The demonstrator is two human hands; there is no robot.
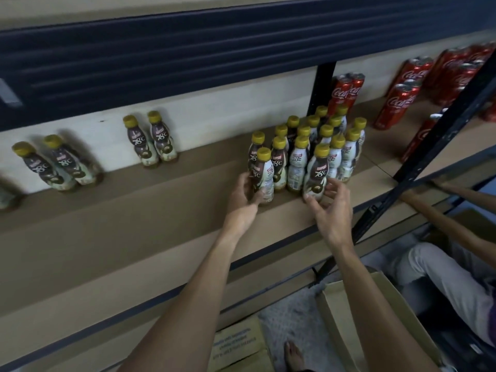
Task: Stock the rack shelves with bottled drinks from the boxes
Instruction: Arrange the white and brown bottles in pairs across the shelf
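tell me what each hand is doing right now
Left hand: grips the left front bottle.
Right hand: curled round the right front bottle.

At frame centre, the left hand point(245, 193) grips a gold-capped coffee bottle point(262, 174) on the brown shelf point(134, 210); the right hand point(332, 210) curls round a second bottle point(318, 171), fronting a cluster of bottles point(303, 146) (red cans point(394, 103) stand upper right, a cardboard box point(334, 315) lower right).

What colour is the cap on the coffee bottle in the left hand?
Mustard yellow: the cap of the coffee bottle in the left hand, head view.
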